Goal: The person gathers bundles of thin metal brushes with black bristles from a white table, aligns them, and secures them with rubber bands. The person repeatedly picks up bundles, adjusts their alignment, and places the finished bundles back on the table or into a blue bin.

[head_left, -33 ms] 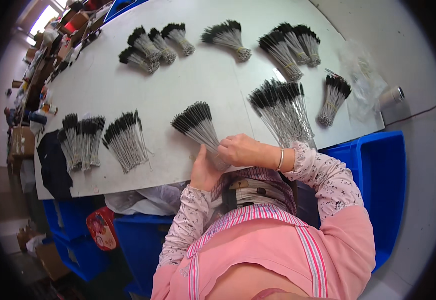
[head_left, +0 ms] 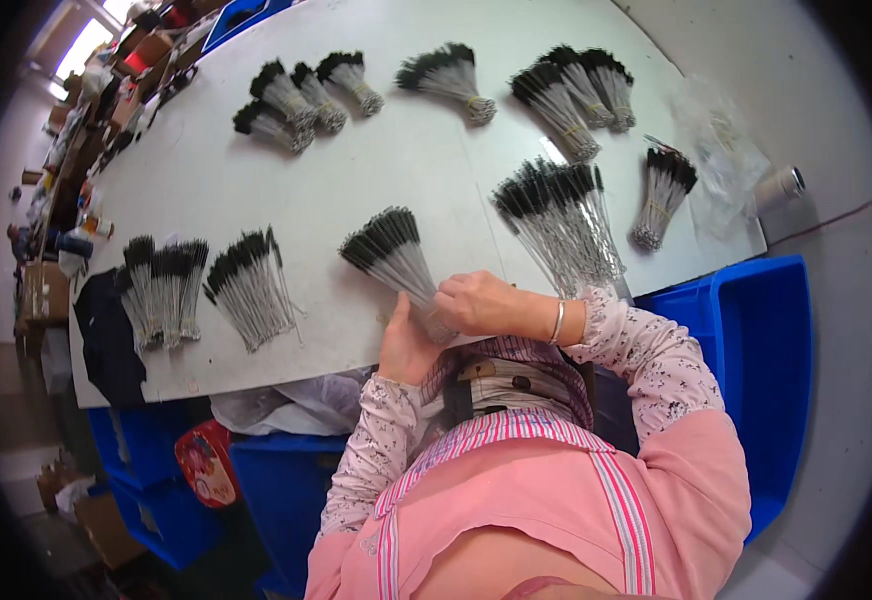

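Observation:
A bundle of thin wire brushes with black bristle tips (head_left: 393, 250) lies at the table's near edge, tips pointing away and to the left. My left hand (head_left: 408, 345) is closed round the lower left side of its wire stems, thumb up along them. From the right, my right hand (head_left: 478, 303) has its fingers curled and pressed together at the stems. Whatever is pinched in those fingers is hidden. To the right of my hands is a wide, loose spread of similar brushes (head_left: 558, 215). A loose group of brushes (head_left: 253, 285) lies to the left.
Further left are more brushes (head_left: 166, 285) beside a dark cloth (head_left: 106, 340). Banded bundles (head_left: 451, 80) lie along the white table's (head_left: 386, 160) far side. Another bundle (head_left: 662, 195) and clear plastic (head_left: 721, 160) are at the right. A blue bin (head_left: 761, 370) stands against the near right corner.
The whole view has shifted very slightly. Both hands stay on the bundle, with no clear movement.

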### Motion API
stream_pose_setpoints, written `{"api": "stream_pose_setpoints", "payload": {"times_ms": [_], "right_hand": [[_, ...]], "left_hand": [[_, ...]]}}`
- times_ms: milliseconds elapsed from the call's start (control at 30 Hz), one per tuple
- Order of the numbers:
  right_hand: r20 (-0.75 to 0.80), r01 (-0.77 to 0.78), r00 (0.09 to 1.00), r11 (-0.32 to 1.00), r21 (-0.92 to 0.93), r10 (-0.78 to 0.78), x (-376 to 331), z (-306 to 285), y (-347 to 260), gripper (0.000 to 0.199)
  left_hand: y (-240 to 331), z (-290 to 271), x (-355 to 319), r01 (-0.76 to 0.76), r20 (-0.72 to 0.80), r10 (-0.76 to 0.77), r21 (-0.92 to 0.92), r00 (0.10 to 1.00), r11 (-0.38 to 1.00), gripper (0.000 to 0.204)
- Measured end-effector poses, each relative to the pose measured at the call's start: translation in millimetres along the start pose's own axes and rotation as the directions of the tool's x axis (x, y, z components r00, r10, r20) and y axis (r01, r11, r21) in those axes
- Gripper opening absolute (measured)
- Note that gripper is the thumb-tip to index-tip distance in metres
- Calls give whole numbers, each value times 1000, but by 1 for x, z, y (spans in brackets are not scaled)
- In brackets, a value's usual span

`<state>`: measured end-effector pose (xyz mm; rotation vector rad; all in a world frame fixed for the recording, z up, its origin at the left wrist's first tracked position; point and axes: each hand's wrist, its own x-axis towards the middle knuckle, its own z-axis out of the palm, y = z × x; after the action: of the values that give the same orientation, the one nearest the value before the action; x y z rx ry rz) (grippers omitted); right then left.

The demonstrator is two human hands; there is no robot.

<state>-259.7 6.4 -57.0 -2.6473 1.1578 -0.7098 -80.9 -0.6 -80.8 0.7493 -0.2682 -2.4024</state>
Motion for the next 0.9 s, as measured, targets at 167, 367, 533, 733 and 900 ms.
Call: {"api": "stream_pose_setpoints", "payload": {"times_ms": [167,367,533,733,900], "right_hand": [[-354,-58,919,948,313,173,-2,14,-20,12],[93,-326,755,248,912,650,8,4,-31,14],[291,-485,750,195,852,594,-5,-13,-34,18],[120,-562,788,626,541,604,-10,-35,-40,23],[-231,-297,888,881,369,397,-14,-11,-42,22]], "left_hand": [[5,-16,5,-20,-41,20,11,999,1000,37],[21,-25,13,16,-29,-15,20,999,1000,28],[21,-3,13,-15,-39,18,80,999,997,18],[10,21,15,-203,-166,255,280,953,938,12],[11,31,25,-412,-246,612,551,751,726,11]]}}
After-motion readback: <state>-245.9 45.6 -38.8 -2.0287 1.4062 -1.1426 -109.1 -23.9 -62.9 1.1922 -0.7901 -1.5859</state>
